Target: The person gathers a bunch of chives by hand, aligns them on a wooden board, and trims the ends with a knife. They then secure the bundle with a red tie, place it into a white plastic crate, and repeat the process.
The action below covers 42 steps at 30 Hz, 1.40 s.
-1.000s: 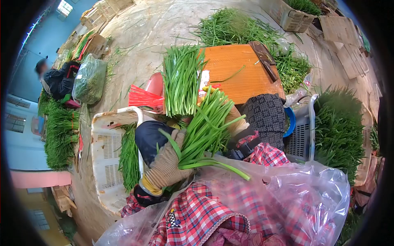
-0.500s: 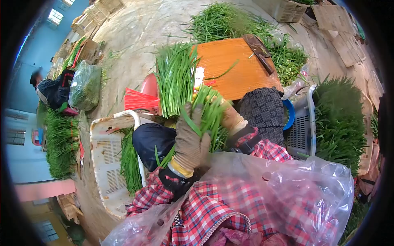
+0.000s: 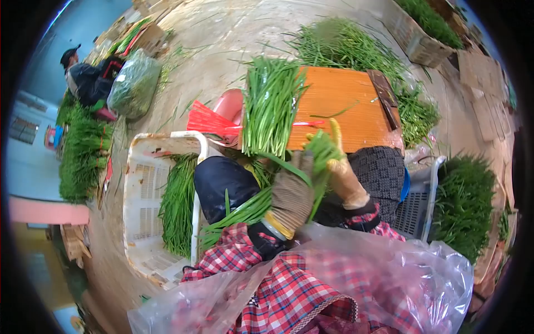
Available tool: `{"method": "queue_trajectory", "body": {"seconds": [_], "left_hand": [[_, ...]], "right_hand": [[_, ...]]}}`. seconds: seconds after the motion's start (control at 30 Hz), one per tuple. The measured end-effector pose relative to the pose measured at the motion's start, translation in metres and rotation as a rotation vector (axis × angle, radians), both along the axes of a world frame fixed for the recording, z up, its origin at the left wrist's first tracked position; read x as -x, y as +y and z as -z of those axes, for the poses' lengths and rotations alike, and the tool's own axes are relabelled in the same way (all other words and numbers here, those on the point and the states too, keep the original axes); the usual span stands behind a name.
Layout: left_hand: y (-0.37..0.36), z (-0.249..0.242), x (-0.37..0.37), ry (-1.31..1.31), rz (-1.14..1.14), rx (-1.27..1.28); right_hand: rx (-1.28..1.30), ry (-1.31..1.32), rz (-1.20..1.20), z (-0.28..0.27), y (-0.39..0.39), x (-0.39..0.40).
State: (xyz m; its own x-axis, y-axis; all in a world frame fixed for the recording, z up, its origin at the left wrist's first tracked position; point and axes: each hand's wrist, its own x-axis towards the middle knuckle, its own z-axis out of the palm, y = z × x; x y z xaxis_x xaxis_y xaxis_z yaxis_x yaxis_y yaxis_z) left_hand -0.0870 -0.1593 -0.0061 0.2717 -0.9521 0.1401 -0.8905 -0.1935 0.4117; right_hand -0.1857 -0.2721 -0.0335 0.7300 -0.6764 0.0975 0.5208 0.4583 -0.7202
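My left hand [image 3: 293, 192], in a brown-grey knit glove, closes round a bunch of green chives [image 3: 321, 149] above my lap. My right hand [image 3: 346, 177], in a pale yellow glove, is against the right side of this bunch, its visible fingers stretched and apart. Longer leaves [image 3: 239, 214] trail under my left wrist. Just ahead, a thick row of chives [image 3: 271, 106] lies on the left part of an orange board [image 3: 347, 100]. A red strip [image 3: 310, 123] lies on the board near my right fingertips.
Red strips [image 3: 211, 121] lie by a pink container [image 3: 228, 108]. A white basket [image 3: 167, 142] with chives stands left; a grey crate [image 3: 414, 206] and more chives [image 3: 464, 203] stand right. A dark blade-like piece [image 3: 384, 100] rests on the board's right edge. A person [image 3: 83, 78] sits far left.
My right fingers have come into view, stretched out beside the bunch. The red strip now shows more fully on the board. The whole view has shifted, with the board lower and further right.
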Motion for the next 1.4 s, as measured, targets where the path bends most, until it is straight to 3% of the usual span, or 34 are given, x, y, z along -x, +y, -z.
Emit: {"method": "queue_trajectory", "body": {"seconds": [0.1,0.13,0.23,0.27,0.4,0.5,0.53,0.63,0.67,0.7,0.73,0.77,0.87,0.97,1.03,1.1,1.17,1.2,1.27,1.33,1.37,1.4], "left_hand": [[0.002,-0.007,0.013,-0.024,0.131,0.064],[0.003,-0.032,0.016,0.138,0.151,0.011],[0.011,-0.019,0.015,0.285,0.263,0.247],[0.012,-0.017,0.011,0.445,0.269,0.302],[0.032,-0.027,-0.005,0.524,0.257,0.427],[0.054,-0.030,-0.027,0.485,0.189,0.186],[0.055,-0.027,-0.034,0.374,0.179,-0.060],[0.039,0.014,-0.046,-0.115,0.270,-0.654],[0.035,0.030,-0.047,-0.307,0.319,-0.825],[0.037,0.040,-0.045,-0.556,0.288,-0.735],[0.028,0.035,-0.044,-0.589,0.409,-0.853],[0.016,0.027,-0.042,-0.614,0.531,-0.971],[0.003,-0.014,-0.045,-0.586,0.676,-1.004],[-0.017,-0.149,-0.041,-0.396,0.648,-0.924],[-0.022,-0.169,-0.059,-0.030,0.723,-0.516],[-0.040,-0.141,-0.051,1.044,0.737,-0.260],[-0.062,-0.117,-0.036,1.903,0.533,-0.350],[-0.084,-0.093,-0.026,2.279,0.706,-0.401],[-0.088,-0.115,-0.019,2.594,0.633,-0.176],[-0.103,-0.092,-0.019,2.934,0.810,-0.134],[-0.107,-0.082,-0.023,2.919,0.835,-0.148],[-0.111,-0.071,-0.027,2.905,0.861,-0.162]], "right_hand": [[-0.136,0.036,0.089,-0.021,0.006,0.005],[-0.194,0.045,0.119,-0.023,0.005,0.007],[-0.189,0.142,0.112,-0.025,-0.001,0.017],[-0.170,0.170,0.164,-0.029,0.000,0.018],[0.102,0.345,0.304,-0.080,-0.030,0.041],[0.456,0.411,0.383,-0.147,-0.082,0.093],[0.542,0.417,0.451,-0.168,-0.102,0.114],[0.386,0.248,0.782,-0.243,-0.116,0.125],[0.510,0.354,0.802,-0.250,-0.147,0.134],[0.637,0.454,0.823,-0.257,-0.197,0.155],[0.709,0.508,0.874,-0.267,-0.203,0.158],[0.779,0.564,0.929,-0.281,-0.195,0.148],[0.870,0.522,1.058,-0.287,-0.169,0.127],[1.187,0.423,1.142,-0.281,-0.156,0.105],[1.309,0.109,1.101,-0.261,-0.157,0.087],[1.474,0.084,1.072,-0.242,-0.142,0.067],[1.708,0.060,0.923,-0.230,-0.109,0.042],[1.822,0.035,0.795,-0.224,-0.090,0.029],[2.005,-0.010,0.530,-0.213,-0.060,0.009],[2.118,-0.032,0.382,-0.189,-0.047,-0.003],[2.169,-0.013,0.293,-0.178,-0.044,-0.005],[2.149,-0.043,0.359,-0.163,-0.043,-0.010]]}}
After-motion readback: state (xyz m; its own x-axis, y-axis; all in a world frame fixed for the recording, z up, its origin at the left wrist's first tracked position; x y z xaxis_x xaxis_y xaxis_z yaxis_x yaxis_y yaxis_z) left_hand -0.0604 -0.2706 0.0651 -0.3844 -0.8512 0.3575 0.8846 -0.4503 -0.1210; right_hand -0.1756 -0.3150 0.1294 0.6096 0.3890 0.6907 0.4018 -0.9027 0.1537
